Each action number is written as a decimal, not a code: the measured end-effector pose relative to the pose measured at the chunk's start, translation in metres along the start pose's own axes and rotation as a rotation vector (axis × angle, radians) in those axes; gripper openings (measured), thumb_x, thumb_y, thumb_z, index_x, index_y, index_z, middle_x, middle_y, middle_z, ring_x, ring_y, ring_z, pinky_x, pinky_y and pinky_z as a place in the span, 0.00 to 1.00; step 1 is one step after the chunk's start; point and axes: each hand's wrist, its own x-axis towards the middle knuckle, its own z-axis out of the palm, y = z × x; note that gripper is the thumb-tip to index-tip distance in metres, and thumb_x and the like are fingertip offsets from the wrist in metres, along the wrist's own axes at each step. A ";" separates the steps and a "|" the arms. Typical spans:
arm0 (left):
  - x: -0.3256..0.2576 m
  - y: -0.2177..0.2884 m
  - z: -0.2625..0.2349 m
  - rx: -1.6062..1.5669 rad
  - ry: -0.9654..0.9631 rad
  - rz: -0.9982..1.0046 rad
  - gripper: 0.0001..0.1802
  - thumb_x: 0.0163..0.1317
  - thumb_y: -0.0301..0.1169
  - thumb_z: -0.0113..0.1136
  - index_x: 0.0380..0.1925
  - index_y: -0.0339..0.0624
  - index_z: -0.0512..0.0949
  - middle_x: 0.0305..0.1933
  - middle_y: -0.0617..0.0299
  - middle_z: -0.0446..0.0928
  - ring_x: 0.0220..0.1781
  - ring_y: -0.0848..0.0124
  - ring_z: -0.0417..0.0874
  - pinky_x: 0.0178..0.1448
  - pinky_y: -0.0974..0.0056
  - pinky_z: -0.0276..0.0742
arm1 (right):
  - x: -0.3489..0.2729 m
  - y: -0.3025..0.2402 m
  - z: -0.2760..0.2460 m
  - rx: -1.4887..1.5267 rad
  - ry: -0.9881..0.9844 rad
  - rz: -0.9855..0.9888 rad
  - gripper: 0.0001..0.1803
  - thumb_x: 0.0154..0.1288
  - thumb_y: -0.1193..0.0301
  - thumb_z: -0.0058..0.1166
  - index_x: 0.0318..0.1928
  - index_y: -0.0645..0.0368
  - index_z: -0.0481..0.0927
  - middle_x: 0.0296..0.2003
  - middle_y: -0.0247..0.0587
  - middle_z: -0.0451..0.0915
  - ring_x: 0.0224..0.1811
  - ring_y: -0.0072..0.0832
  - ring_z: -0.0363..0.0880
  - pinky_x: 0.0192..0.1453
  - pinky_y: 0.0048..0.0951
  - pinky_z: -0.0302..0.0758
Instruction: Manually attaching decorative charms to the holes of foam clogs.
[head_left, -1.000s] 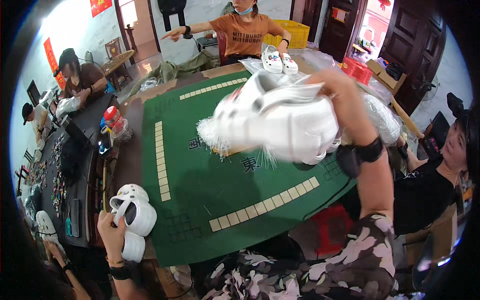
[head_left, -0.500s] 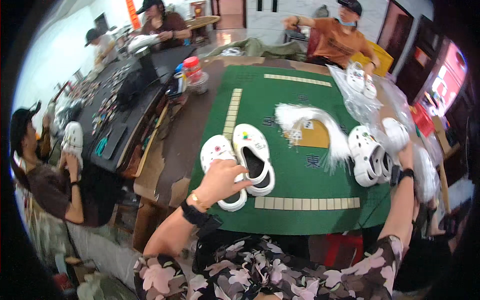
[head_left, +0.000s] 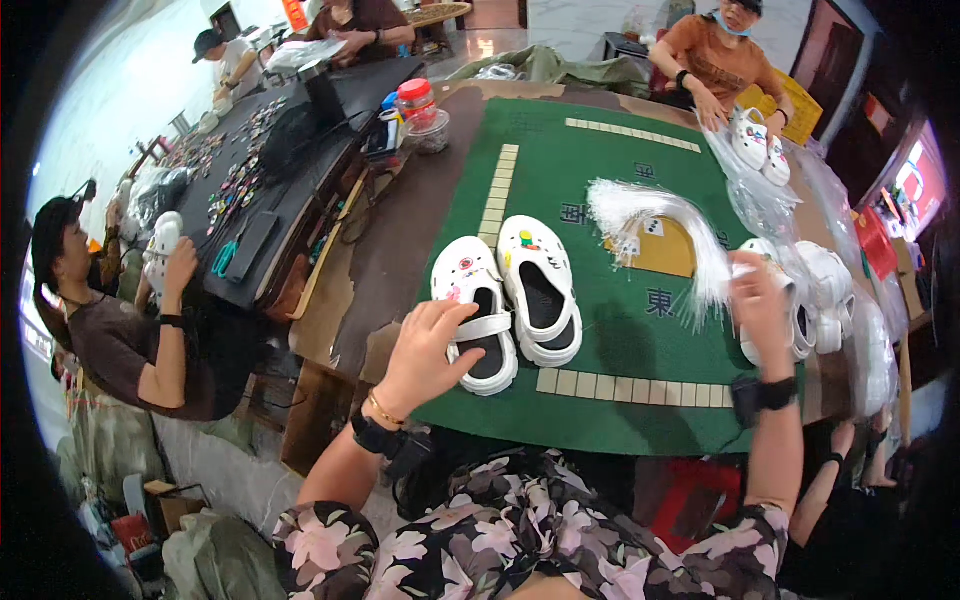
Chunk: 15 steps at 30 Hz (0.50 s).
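A pair of white clogs stands on the green mat, toes pointing away from me and small coloured charms on their uppers. At the left clog is my left hand, fingers curved and apart, thumb reaching over the clog's opening by the heel strap. The right clog stands beside it, untouched. My right hand, slightly blurred, is in the air with nothing visible in it. It partly hides another pair of white clogs at the mat's right edge.
A bundle of white plastic strands lies mid-mat. Rows of pale tiles line the mat. More wrapped white clogs are at right. A red-lidded jar stands beyond. Co-workers sit left and across, at a dark table.
My right hand has left the white shoe at the far right and moved left. My left hand has lifted slightly off the left clog, its fingers spreading. The view has shifted.
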 end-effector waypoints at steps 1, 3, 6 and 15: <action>-0.001 0.005 0.006 0.040 -0.016 -0.045 0.23 0.47 0.25 0.67 0.47 0.38 0.77 0.52 0.52 0.74 0.56 0.52 0.73 0.59 0.51 0.69 | -0.009 -0.024 0.034 0.069 -0.170 -0.108 0.19 0.60 0.79 0.55 0.53 0.56 0.74 0.43 0.44 0.79 0.35 0.26 0.80 0.40 0.27 0.77; -0.009 -0.015 0.030 0.037 0.051 -0.061 0.20 0.47 0.23 0.64 0.45 0.36 0.77 0.53 0.50 0.74 0.56 0.51 0.74 0.59 0.51 0.70 | -0.019 -0.053 0.094 -0.029 -0.297 -0.587 0.26 0.53 0.72 0.63 0.55 0.56 0.72 0.59 0.52 0.70 0.45 0.43 0.81 0.47 0.37 0.80; 0.001 -0.024 0.039 -0.170 0.147 -0.148 0.13 0.49 0.15 0.53 0.37 0.30 0.77 0.52 0.45 0.77 0.52 0.48 0.79 0.56 0.56 0.76 | -0.036 -0.075 0.151 -0.046 -0.371 -0.654 0.22 0.53 0.66 0.65 0.48 0.58 0.75 0.54 0.48 0.74 0.47 0.46 0.80 0.47 0.42 0.80; 0.011 -0.029 0.031 -0.425 -0.054 -0.173 0.15 0.51 0.13 0.54 0.40 0.33 0.79 0.44 0.47 0.81 0.50 0.55 0.82 0.55 0.60 0.76 | 0.001 -0.086 0.160 -0.022 -0.475 -0.461 0.18 0.65 0.56 0.54 0.32 0.60 0.73 0.28 0.48 0.78 0.32 0.47 0.78 0.34 0.42 0.73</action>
